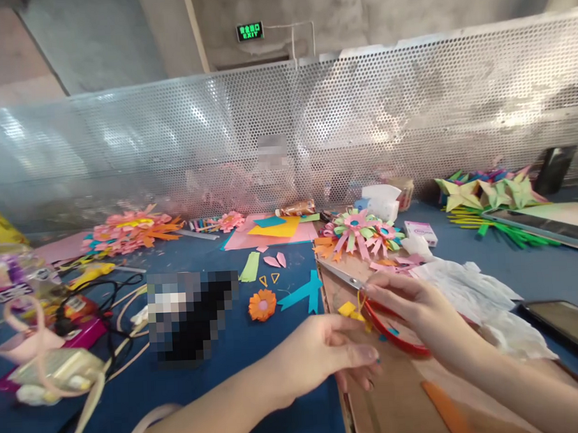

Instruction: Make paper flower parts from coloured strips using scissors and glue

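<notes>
Overhead: green illuminated sign point(249, 31), white lettering, "EXIT" legible beneath unreadable characters. Right hand point(412, 307): fingers curled through red plastic-handled scissors with steel blades point(369, 302), blades slightly parted, over brown corrugated cardboard sheet point(397, 397). Left hand point(324, 355): fingertips pinched near small yellow paper scraps point(351, 311); actual hold impossible to tell. Nearby on blue felt-like tabletop point(220, 385): orange paper flower point(262, 304), teal paper cut-out point(302, 292), crumpled white tissue point(465, 292). Behind: perforated metal screen point(171, 145).
</notes>
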Action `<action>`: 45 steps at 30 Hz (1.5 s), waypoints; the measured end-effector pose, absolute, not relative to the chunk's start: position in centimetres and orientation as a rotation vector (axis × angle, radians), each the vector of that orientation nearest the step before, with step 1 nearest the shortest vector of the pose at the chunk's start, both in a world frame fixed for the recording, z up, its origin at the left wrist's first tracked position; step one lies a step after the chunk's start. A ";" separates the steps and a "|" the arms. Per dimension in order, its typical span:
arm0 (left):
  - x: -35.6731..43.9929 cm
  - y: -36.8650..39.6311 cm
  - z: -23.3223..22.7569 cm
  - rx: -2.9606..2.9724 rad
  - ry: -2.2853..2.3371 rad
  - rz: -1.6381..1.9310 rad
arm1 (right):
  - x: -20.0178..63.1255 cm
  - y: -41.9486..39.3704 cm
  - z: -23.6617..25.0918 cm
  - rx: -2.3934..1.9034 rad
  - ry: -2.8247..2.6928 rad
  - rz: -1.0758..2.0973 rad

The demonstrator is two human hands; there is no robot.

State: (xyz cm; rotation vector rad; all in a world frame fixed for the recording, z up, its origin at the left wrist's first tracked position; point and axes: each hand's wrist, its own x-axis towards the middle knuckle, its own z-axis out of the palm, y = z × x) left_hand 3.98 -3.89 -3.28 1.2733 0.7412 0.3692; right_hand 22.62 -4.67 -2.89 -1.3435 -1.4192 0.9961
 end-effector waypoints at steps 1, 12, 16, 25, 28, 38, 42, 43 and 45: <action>3.9 -3.9 -3.4 1.291 0.735 0.345 | 22.3 -4.1 -2.3 -1.366 -1.429 0.987; 3.0 -4.1 -4.1 1.665 0.662 0.182 | 10.9 7.8 -1.0 -1.382 -1.901 1.093; 3.1 -4.1 -4.2 1.754 0.722 0.152 | 7.1 9.8 -1.7 -1.380 -2.135 1.136; 3.1 -4.1 -4.0 1.765 0.747 0.118 | 4.9 10.6 -2.6 -1.428 -2.427 1.025; 3.1 -4.1 -4.0 1.785 0.745 0.138 | 4.9 10.2 -2.3 -1.468 -2.468 0.926; 3.2 -4.1 -3.5 1.856 0.712 0.114 | 6.6 9.1 -2.2 -1.405 -2.597 0.671; 3.2 -4.0 -3.7 1.862 0.691 0.111 | 8.4 7.7 -1.9 -1.277 -2.610 0.558; 3.2 -4.0 -3.7 1.862 0.688 0.117 | 8.9 7.3 -1.7 -1.259 -2.603 0.519; 3.1 -4.1 -3.8 1.857 0.682 0.151 | 10.1 6.7 -1.1 -1.249 -2.580 0.435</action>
